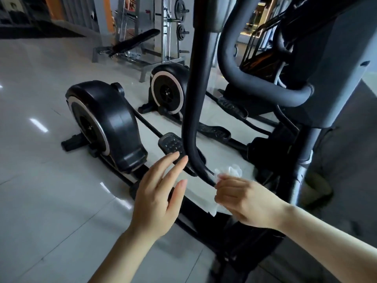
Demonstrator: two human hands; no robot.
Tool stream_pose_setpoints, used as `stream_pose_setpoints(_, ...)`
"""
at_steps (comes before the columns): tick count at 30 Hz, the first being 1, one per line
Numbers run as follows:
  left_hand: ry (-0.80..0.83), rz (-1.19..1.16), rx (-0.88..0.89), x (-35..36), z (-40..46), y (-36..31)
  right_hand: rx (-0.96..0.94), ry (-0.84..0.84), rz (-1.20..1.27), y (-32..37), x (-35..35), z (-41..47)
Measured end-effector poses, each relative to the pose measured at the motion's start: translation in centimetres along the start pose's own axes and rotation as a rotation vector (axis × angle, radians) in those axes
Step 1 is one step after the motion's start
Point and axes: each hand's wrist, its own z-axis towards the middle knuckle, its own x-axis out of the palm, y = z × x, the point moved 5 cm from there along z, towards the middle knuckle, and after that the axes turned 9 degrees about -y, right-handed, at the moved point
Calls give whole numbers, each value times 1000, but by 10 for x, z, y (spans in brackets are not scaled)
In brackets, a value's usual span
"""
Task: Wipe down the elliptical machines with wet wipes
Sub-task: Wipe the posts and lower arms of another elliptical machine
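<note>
Right hand [242, 201] pinches a crumpled wipe [230, 173] against the low end of the black handlebar [193, 111] on the near elliptical [102, 123]; fingers curl round the wad, a tail of it hangs below the knuckles. Left hand [158, 193] is spread, fingers straight, holding nothing, just beside the bar and apart from it. Wipe looks thin, limp and wet: no stiffness, so it bunches and only cleans where fingers back it. Best gripped as now, wrapped partway round the tube with fingertips behind it, then slid along. Bar looks like a smooth, glossy round tube, likely slick once damp; it is a swing arm, so it may move under push, and the free hand could steady it higher up. Pedal [171, 144] sits just behind the bar and looks ribbed, so it will snag the wipe more. Second elliptical [169, 92] stands further back on the tile floor [40, 180], with a bench [132, 43] and rack [173, 27] beyond. Judging by this, work is on one bar; most surfaces are left to do.
</note>
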Motion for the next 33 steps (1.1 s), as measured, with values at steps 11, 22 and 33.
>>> stream_pose_setpoints(11,268,-607,-530,67,-6,-53,1049,-640,1086,9,-68,-12)
stream_pose_setpoints(22,179,-641,-767,111,-1,-76,1372,-871,915,-18,-88,-108)
stream_pose_setpoints(33,145,-722,-857,130,13,-91,1481,-555,853,-20,-82,-137)
